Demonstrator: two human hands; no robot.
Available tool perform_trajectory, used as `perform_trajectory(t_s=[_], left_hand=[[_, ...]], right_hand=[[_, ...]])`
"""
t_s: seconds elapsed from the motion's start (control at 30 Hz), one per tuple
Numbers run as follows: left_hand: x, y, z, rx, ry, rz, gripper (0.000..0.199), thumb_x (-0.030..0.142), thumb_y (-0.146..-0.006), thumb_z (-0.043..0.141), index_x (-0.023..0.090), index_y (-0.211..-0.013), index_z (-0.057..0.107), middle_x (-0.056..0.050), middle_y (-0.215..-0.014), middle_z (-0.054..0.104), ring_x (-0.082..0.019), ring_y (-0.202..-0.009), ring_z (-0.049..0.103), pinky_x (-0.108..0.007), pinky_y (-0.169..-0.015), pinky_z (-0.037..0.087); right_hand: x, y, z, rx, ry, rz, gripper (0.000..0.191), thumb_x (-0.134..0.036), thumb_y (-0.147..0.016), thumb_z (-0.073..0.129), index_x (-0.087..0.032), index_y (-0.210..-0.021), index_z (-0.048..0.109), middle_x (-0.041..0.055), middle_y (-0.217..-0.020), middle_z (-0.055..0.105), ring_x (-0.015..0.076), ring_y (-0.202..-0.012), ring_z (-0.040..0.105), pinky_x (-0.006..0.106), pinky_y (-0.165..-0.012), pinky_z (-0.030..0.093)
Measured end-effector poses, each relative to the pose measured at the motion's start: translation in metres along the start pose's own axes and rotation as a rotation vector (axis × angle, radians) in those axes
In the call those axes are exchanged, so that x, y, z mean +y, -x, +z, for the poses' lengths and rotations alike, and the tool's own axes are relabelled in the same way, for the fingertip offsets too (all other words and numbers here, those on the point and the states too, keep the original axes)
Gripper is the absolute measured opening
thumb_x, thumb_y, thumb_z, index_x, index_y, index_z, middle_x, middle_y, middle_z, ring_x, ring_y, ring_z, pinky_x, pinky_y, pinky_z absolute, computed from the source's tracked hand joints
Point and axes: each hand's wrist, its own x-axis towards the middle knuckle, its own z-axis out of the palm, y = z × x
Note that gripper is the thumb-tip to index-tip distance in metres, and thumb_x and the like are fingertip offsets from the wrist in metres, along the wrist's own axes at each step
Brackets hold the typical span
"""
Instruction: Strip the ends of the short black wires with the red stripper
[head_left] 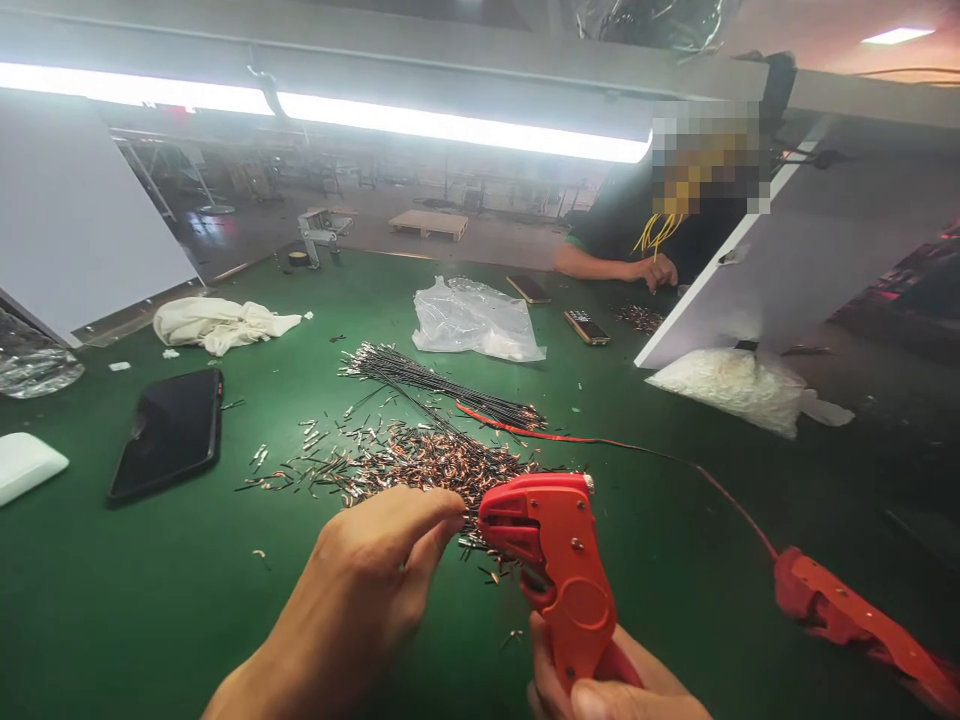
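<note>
Wrapped round the handle of a red wire stripper (576,570) is my right hand (607,680), at the lower middle. The tool's jaws point left, toward the fingertips of my left hand (375,570). Thumb and index finger of that hand are pinched together beside the jaws; what they hold is too small to make out. Behind the hands lies a pile of short cut wire ends (427,460) with copper and silvery bits. A bundle of thin black wires (450,388) rests just beyond the pile.
A black phone (169,435) and white cloth (221,322) lie left. Beyond the wires is a plastic bag (476,320). A second red tool (855,615) with a red cord sits right, near a bag of white pieces (739,385). A person (630,225) sits across the green table.
</note>
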Motion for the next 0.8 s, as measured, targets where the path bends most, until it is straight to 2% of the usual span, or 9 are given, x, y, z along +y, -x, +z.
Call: perform_trajectory(t_s=[0.13, 0.23, 0.4, 0.57, 0.7, 0.8], left_hand=[[-0.001, 0.003, 0.001, -0.008, -0.032, -0.023, 0.016, 0.012, -0.090, 0.053, 0.023, -0.094, 0.064, 0.003, -0.075, 0.071, -0.011, -0.059, 0.065, -0.021, -0.055, 0.049], [-0.001, 0.006, 0.001, -0.010, -0.146, -0.046, 0.021, 0.010, -0.089, 0.051, 0.023, -0.092, 0.067, 0.002, -0.068, 0.066, -0.012, -0.054, 0.060, -0.023, -0.052, 0.046], [-0.001, 0.004, -0.002, -0.012, -0.236, 0.027, 0.026, 0.004, -0.087, 0.049, 0.020, -0.094, 0.068, 0.001, -0.065, 0.055, -0.016, -0.060, 0.051, -0.027, -0.054, 0.041], [-0.004, 0.001, -0.010, 0.036, -0.306, 0.080, 0.022, 0.006, -0.088, 0.054, 0.018, -0.101, 0.067, -0.001, -0.068, 0.053, -0.017, -0.067, 0.046, -0.028, -0.059, 0.039], [-0.004, 0.001, -0.015, 0.027, -0.384, 0.130, 0.024, 0.005, -0.086, 0.057, 0.019, -0.101, 0.067, 0.000, -0.068, 0.055, -0.018, -0.071, 0.044, -0.030, -0.066, 0.037], [0.000, 0.000, -0.014, 0.051, -0.386, 0.130, 0.023, 0.004, -0.085, 0.056, 0.018, -0.099, 0.069, 0.000, -0.065, 0.055, -0.018, -0.068, 0.042, -0.031, -0.065, 0.034]], right_hand=[[0.006, -0.008, -0.006, -0.055, -0.066, -0.027, 0.033, -0.042, -0.075, 0.072, -0.017, -0.072, 0.051, -0.0057, -0.056, 0.039, 0.0080, -0.050, 0.034, 0.024, -0.052, 0.026], [0.009, -0.013, -0.011, -0.104, -0.060, -0.081, 0.030, -0.038, -0.075, 0.072, -0.013, -0.080, 0.056, -0.0026, -0.059, 0.046, 0.0088, -0.052, 0.039, 0.023, -0.053, 0.029], [0.005, -0.012, -0.012, -0.099, -0.076, -0.068, 0.035, -0.037, -0.070, 0.074, -0.014, -0.090, 0.056, 0.0023, -0.071, 0.055, 0.0141, -0.066, 0.049, 0.028, -0.067, 0.037], [0.003, -0.007, -0.014, -0.032, -0.001, 0.009, 0.042, -0.042, -0.076, 0.071, -0.011, -0.101, 0.059, 0.0114, -0.088, 0.066, 0.0181, -0.076, 0.059, 0.029, -0.071, 0.040], [0.000, -0.005, -0.014, 0.018, 0.041, -0.003, 0.048, -0.046, -0.080, 0.070, -0.010, -0.111, 0.059, 0.0125, -0.085, 0.071, 0.0171, -0.068, 0.063, 0.028, -0.066, 0.043], [-0.004, -0.004, -0.011, 0.058, 0.114, -0.022, 0.044, -0.047, -0.081, 0.069, -0.008, -0.102, 0.064, 0.0104, -0.079, 0.068, 0.0148, -0.064, 0.060, 0.028, -0.065, 0.042]])
